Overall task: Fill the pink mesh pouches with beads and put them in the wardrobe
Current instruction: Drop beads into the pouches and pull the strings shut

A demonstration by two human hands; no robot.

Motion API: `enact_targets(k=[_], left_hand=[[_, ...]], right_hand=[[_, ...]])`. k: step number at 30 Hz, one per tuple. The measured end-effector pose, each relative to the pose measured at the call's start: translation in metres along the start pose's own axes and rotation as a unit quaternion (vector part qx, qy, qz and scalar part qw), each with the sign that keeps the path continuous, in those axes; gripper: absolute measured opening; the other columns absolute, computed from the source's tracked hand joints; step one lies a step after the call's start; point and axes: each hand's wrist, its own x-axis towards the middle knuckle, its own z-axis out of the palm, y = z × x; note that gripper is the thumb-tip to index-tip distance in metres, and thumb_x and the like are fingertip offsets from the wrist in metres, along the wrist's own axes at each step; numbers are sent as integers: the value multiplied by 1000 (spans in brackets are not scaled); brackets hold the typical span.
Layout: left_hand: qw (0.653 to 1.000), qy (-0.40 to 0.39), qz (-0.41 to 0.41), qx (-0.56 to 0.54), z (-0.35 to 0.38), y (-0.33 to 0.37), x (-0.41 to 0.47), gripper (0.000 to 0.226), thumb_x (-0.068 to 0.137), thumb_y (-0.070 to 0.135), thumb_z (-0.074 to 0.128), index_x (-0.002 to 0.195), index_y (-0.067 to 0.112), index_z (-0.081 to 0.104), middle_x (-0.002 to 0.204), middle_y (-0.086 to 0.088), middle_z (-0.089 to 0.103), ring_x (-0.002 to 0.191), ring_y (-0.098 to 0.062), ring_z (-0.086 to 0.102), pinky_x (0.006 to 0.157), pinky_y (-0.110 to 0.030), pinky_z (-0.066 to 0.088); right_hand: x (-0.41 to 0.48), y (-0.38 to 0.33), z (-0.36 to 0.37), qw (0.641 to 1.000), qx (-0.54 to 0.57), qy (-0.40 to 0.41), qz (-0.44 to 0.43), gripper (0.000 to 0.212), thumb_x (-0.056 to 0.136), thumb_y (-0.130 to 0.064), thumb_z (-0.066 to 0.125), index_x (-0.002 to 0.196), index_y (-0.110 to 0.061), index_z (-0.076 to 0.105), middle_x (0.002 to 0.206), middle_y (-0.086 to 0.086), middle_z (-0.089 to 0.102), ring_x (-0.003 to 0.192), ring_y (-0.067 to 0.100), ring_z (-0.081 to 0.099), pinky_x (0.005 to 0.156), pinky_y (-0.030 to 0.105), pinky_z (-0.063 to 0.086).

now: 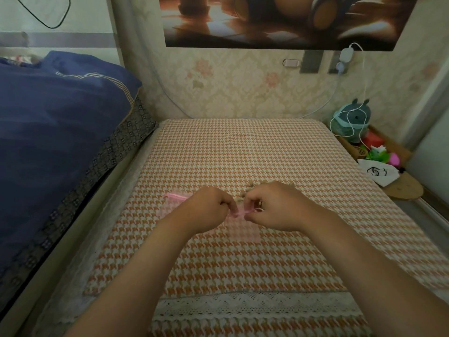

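Head camera looks down on a tabletop [243, 147] covered by an orange and cream houndstooth cloth with a white lace edge along the bottom of the frame. Both bare forearms reach in from the lower edge and meet just below the middle of the picture.

The left hand [206, 209] and the right hand [272, 206] sit close together, knuckles up, with a narrow gap between them. In that gap each grip is pinched narrow on the pink drawstring [239, 213] at the mouth of a pink mesh pouch [243, 231]. The pouch lies flat on the cloth, its sheer body spreading below and between the two hands, the houndstooth pattern showing through it. Whether it holds anything cannot be told.

A second pink mesh pouch [173, 203] lies flat on the cloth just left of the left hand, partly hidden by the wrist, its pink corded top edge toward the upper left.

Small beige beads [249, 185] rest in a loose cluster on the cloth just above the right hand, mostly hidden behind the knuckles.

At the left of the frame a bed carries a dark blue quilt [60, 122]. On the right edge, beside the tabletop, stand a teal plush toy [354, 117] wound with a white cable, and a white bag [379, 173] with a drawn face. A dark brown poster [279, 20] hangs on the floral wallpaper at the top.
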Motion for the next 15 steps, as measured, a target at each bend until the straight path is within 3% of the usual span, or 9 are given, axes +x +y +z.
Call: enact_targets(k=[4, 9, 12, 15], left_hand=[[999, -4, 20, 48, -7, -5, -3, 22, 90, 25, 53, 76, 29, 69, 72, 7, 65, 67, -18, 62, 61, -33, 53], [994, 25, 52, 97, 0, -9, 0, 41, 91, 43, 53, 62, 14, 57, 66, -6, 60, 64, -24, 58, 63, -45, 54], [993, 0, 69, 91, 5, -13, 3, 28, 89, 43, 60, 69, 24, 63, 75, 7, 64, 72, -12, 60, 70, -39, 55], [995, -33, 76, 53, 0, -16, 4, 13, 91, 29, 65, 81, 28, 73, 74, 16, 63, 72, -1, 59, 69, -25, 50]], right_hand=[[0, -1, 0, 1000, 13, -5, -5, 13, 86, -50, 68, 88, -37, 67, 90, -17, 67, 84, -1, 59, 74, 28, 53], [3, -4, 7, 997, -18, -77, 11, 15, 89, -53, 64, 90, -38, 63, 95, -16, 67, 87, 4, 61, 78, 31, 54], [3, -6, 15, 996, 22, -86, 3, 16, 91, -49, 66, 97, -34, 70, 100, -18, 68, 91, 2, 62, 81, 31, 54], [2, -4, 19, 995, 63, -80, 9, 17, 91, -46, 68, 101, -33, 73, 101, -18, 69, 91, -1, 61, 82, 28, 54]])
